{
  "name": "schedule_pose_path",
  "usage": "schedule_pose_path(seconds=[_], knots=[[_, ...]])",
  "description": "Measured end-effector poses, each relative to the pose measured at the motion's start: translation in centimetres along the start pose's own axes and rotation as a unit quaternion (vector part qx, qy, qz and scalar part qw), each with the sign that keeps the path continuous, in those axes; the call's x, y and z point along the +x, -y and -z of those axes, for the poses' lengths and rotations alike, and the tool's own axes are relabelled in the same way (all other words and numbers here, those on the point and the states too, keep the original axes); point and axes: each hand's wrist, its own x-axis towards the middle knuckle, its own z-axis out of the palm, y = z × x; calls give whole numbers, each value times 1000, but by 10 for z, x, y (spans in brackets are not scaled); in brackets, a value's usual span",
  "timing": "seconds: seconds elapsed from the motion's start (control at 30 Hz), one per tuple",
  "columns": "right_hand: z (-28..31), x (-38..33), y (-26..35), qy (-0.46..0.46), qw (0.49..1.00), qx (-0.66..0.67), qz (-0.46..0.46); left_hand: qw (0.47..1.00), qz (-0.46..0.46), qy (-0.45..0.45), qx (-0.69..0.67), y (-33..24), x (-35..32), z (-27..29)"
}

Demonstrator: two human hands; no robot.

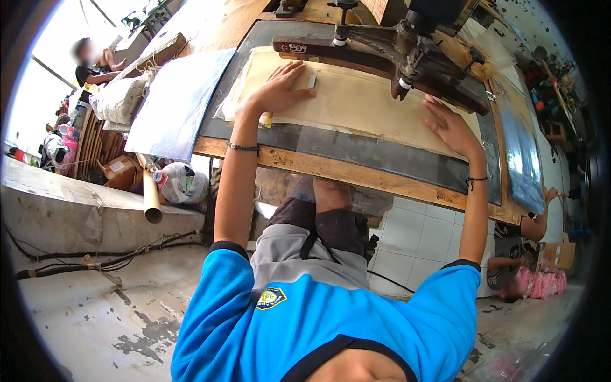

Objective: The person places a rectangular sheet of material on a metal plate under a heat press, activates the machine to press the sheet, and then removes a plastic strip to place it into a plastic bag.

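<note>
My left hand (277, 89) lies flat on the left part of a tan sheet (356, 102), its fingers stretched out and its thumb pointing inward. A small pale rectangular piece (312, 81) sits on the sheet just beyond that thumb. Toward the sheet's right end rests my right hand (450, 127), open with its fingers spread. Under the sheet is a dark grey board (318, 135) on a wooden table (286, 160). Clear film shows along the sheet's left side. A machine's dark bar (375, 63), on a heavy metal bracket, spans above the sheet and hides part of it.
Bluish-white sheets (181, 102) lie at the table's left, beside a white bundle (121, 99). Blue plastic film (520, 153) covers the right side. A cardboard tube (151, 197) stands below left. One person (95, 70) sits far left; another person (506, 254) is at right.
</note>
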Motion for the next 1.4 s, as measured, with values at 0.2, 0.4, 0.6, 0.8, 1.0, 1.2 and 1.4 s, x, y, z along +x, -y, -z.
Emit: schedule_pose_path(seconds=[0.2, 0.4, 0.6, 0.8, 1.0, 1.2, 1.4], knots=[[0, 0, 4, 5, 1000, 17, -8, 1000, -16, -21, 0, 2, -4, -1], [0, -1, 0, 2, 1000, 14, 1, 999, -9, -12, 40, -6, -3, -2], [2, 0, 5, 0, 999, 34, -10, 997, -54, -50, 13, 11, -6, -1], [7, 0, 7, -13, 997, 77, 8, 991, -45, -101, -74, 12, -14, 10], [1, 4, -1, -3, 996, 86, 16, 988, -79, -108, -71, -2, -14, 19], [6, 0, 6, 2, 996, 81, -35, 985, -99, -142, -4, -9, -11, 12], [9, 0, 4, 3, 996, 75, -42, 983, -94, -158, -1, -13, -9, 12]])
